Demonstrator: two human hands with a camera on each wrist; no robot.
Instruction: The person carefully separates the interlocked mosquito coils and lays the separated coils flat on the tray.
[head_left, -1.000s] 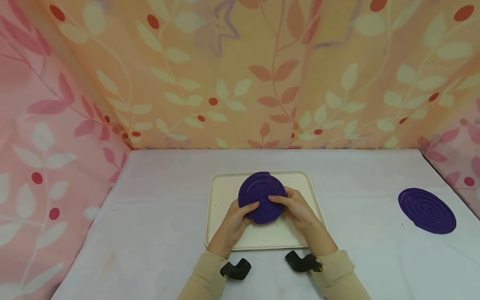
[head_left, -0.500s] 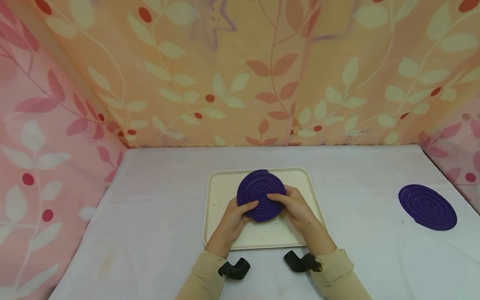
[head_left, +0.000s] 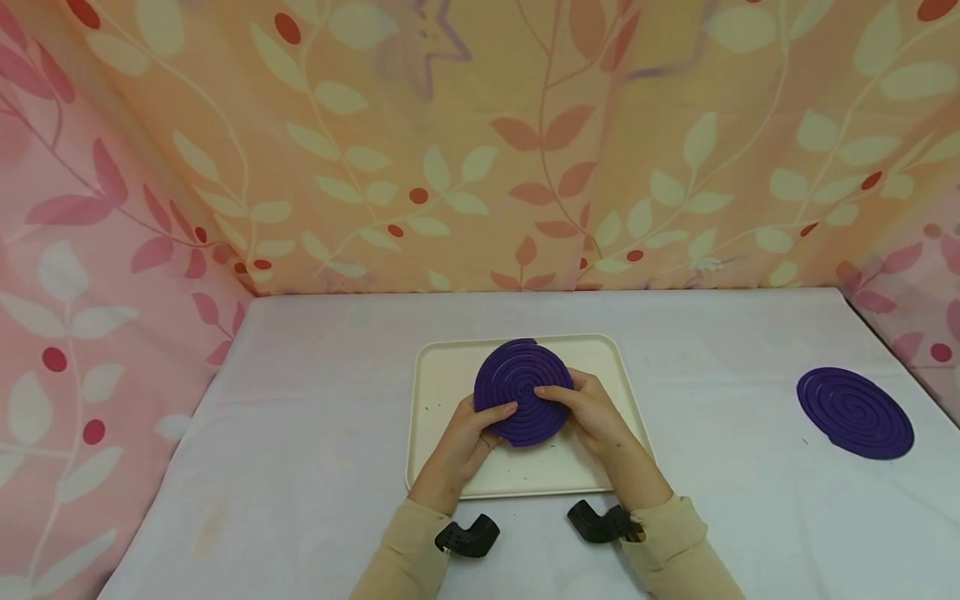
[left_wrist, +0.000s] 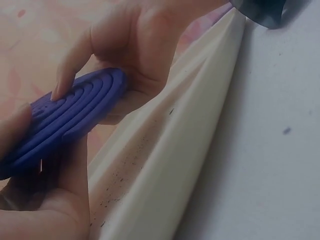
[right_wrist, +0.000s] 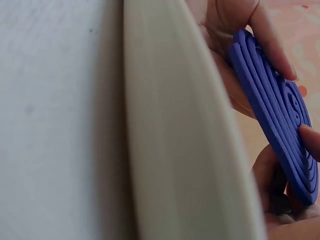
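Observation:
A round, flat spiral of purple clay (head_left: pixel 517 367) is held up over the cream tray (head_left: pixel 442 400), its coiled face turned up. My left hand (head_left: pixel 467 437) grips its lower left edge, thumb across the face and fingers beneath. From the right side my right hand (head_left: pixel 600 421) pinches it, thumb tip close to the spiral's centre. In the left wrist view the clay spiral (left_wrist: pixel 95 100) is seen almost edge-on between both hands, above the tray. The right wrist view shows the spiral's (right_wrist: pixel 270 100) layered coils with a thumb from either side.
A second purple clay spiral (head_left: pixel 855 414) lies flat on the white tablecloth (head_left: pixel 720 375) to the right. Small dark crumbs dot the tray. Floral cloth (head_left: pixel 450 167) hangs behind and to both sides. Black camera mounts (head_left: pixel 468 536) sit at both wrists.
The head view has shifted slightly. Both hands keep the same grip on the clay spiral, and nothing else has visibly moved.

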